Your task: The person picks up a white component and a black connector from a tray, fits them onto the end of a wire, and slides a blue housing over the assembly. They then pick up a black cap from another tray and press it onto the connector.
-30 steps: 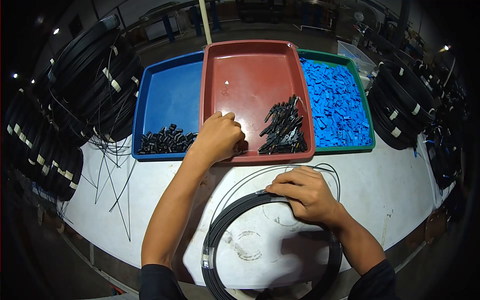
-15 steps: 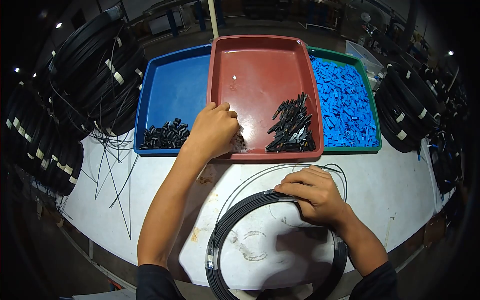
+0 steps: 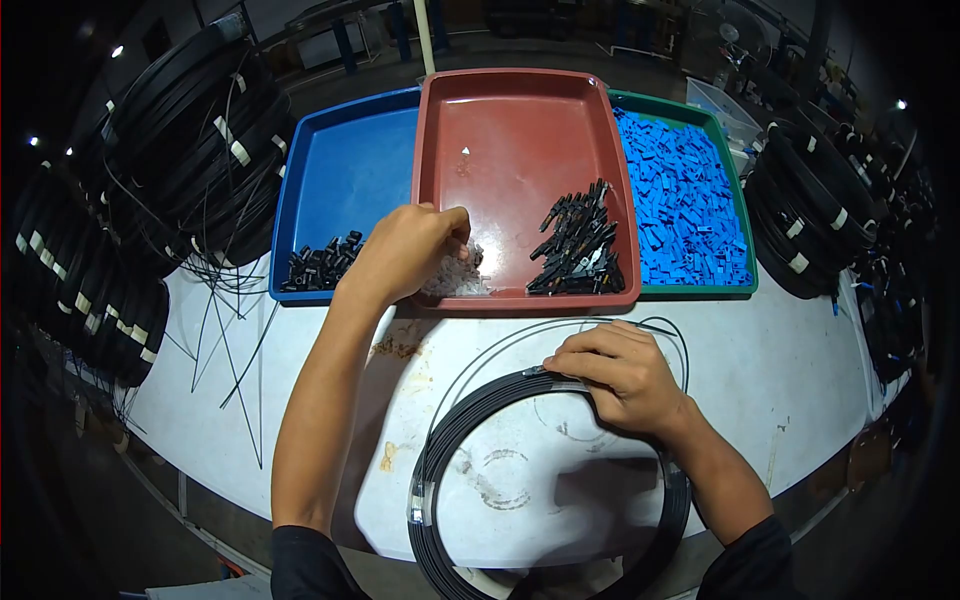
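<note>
My left hand (image 3: 415,250) is over the near left corner of the red tray (image 3: 520,77), its fingers curled in. Small clear plastic pieces (image 3: 462,274) lie in a pile under and beside those fingers; whether one is pinched is hidden. My right hand (image 3: 625,380) pinches the end of a black cable (image 3: 537,372) at the top of a coil of black cable (image 3: 450,425) lying on the white table (image 3: 520,540). Clear wrapping shows on the coil near the right fingertips and at its left side.
Black slim connector parts (image 3: 580,245) fill the red tray's right corner. The blue tray (image 3: 283,225) at left holds short black sleeves (image 3: 318,265). Blue clips (image 3: 685,205) fill the green tray (image 3: 740,200). Cable coils (image 3: 190,140) stack at left, more coils (image 3: 810,215) at right.
My left hand has moved slightly left with its fingers curled, uncovering more of the clear pieces. The view has shifted a little; my right hand keeps its pinch at the coil.
</note>
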Demonstrator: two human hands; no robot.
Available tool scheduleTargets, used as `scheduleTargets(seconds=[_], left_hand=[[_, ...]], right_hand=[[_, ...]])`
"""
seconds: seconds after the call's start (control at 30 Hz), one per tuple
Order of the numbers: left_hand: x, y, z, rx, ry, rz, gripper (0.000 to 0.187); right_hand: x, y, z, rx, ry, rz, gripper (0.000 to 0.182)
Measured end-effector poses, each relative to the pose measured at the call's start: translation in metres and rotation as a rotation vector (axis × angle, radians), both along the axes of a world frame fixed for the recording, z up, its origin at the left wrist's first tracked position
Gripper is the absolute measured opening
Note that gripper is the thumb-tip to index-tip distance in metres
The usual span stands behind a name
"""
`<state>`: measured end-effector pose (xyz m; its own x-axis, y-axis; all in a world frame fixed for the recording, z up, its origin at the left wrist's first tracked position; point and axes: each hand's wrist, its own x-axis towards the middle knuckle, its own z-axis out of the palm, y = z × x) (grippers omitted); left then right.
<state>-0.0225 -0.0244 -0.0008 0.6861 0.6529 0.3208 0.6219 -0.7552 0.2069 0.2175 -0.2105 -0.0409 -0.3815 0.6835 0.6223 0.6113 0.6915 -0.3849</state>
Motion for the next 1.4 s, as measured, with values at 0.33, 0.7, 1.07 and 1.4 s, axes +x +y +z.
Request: scheduleTargets(seconds=[0.33, 0.7, 1.07, 1.4], left_hand=[[-0.004, -0.057, -0.009, -0.568, -0.698, -0.174, 0.015], [0.012, -0.104, -0.054, -0.867, -1.192, -0.391, 0.026], [0.016, -0.117, -0.053, -0.538, -1.034, -0.349, 0.024], [0.019, -0.125, -0.05, -0.667, -1.104, -0.306, 0.064]], right_hand=[[0.0, 0.0, 0.0, 0.013, 0.106, -0.03, 0.034], [-0.001, 0.0, -0.002, 0.135, 0.2, -0.032, 0.034], [-0.003, -0.003, 0.004, 0.272, 0.143, -0.03, 0.032], [-0.002, -0.002, 0.002, 0.243, 0.145, -0.031, 0.033]])
